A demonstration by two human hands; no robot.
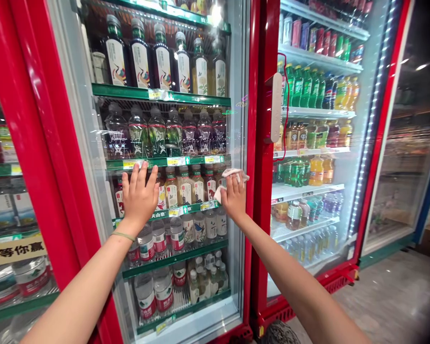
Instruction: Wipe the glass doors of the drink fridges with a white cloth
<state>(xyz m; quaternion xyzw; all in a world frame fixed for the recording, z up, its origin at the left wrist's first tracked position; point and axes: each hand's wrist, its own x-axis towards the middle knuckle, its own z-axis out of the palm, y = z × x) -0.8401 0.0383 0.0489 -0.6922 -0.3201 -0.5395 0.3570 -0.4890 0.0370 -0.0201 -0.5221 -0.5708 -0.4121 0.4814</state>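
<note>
My left hand (140, 196) is raised in front of the glass door (236, 62) of a red drinks fridge, its fingers stretched out and holding nothing. It appears to rest flat on the pane. To the right, my right hand (232, 198) presses a crumpled white tissue (236, 173) against the same glass, near the door's right edge. Part of the tissue sticks out above and to the left of the fingers. Behind the pane, bottled drinks (162, 62) stand in rows on green-edged shelves (200, 99).
A white door handle (273, 109) with a thin red cord is on the red frame at right. Beyond it a lit fridge holds cans and bottles (297, 83). Another red-framed fridge stands at left, with a sign (14, 252). Grey floor (387, 291) shows at lower right.
</note>
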